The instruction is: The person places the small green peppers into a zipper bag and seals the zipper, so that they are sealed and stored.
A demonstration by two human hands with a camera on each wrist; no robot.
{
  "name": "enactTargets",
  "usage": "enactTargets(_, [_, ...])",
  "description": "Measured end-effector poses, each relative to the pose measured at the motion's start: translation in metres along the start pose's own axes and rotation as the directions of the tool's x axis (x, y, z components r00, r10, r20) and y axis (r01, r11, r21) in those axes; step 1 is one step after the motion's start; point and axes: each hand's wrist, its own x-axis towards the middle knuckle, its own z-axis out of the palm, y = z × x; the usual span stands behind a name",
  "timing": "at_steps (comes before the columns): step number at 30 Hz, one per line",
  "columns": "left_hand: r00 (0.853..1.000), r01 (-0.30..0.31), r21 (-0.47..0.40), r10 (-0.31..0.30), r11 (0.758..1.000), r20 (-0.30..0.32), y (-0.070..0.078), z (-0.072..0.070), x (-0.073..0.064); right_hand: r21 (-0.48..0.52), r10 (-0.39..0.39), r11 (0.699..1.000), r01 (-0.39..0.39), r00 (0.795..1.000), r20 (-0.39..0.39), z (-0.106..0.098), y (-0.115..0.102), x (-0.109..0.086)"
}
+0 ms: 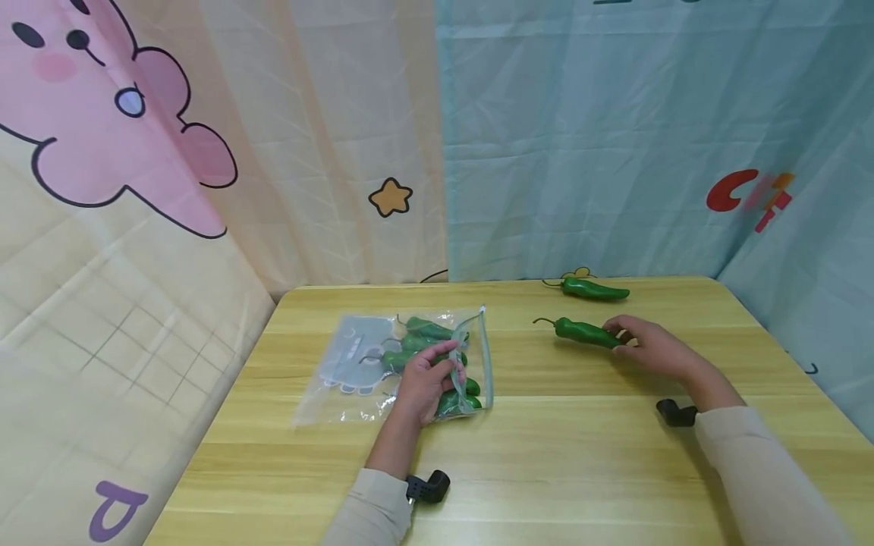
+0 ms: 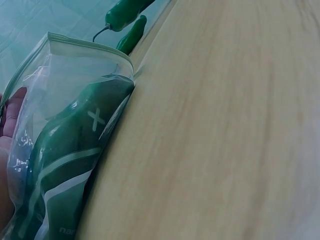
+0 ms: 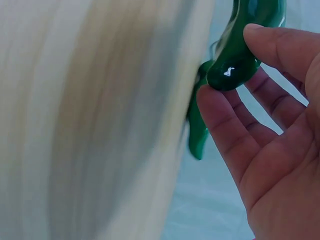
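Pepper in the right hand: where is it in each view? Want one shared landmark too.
Head: held pepper right of centre, its tip in the right hand.
Left wrist: held pepper at the top, left of centre, cut by the edge.
Right wrist: held pepper at the top, right of centre, cut by the edge.
Landmark: loose pepper, above it in head, below it in both wrist views.

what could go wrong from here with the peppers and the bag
The right grip pinches the held pepper only near its tip, so it might swivel or slip. Its thin stem points toward the bag and could snag on the rim if moved that way. Some peppers inside lie close to the open mouth, so one might slide out if the left grip tilts the bag.
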Motion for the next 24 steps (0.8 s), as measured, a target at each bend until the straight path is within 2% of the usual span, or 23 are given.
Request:
enactTargets(9, [1.000, -0.024, -0.007, 0.024, 1.000, 0.013, -0.001, -0.001, -0.001, -0.033, -0.076, 0.997, 0.076, 0.997, 0.007, 0.001, -0.025, 0.001])
enactTargets(24, [1.000, -0.023, -0.013, 0.024, 1.000, 0.013, 0.000, 0.000, -0.001, -0.061, -0.148, 0.986, 0.154, 0.984, 0.094, 0.022, -0.053, -0.001])
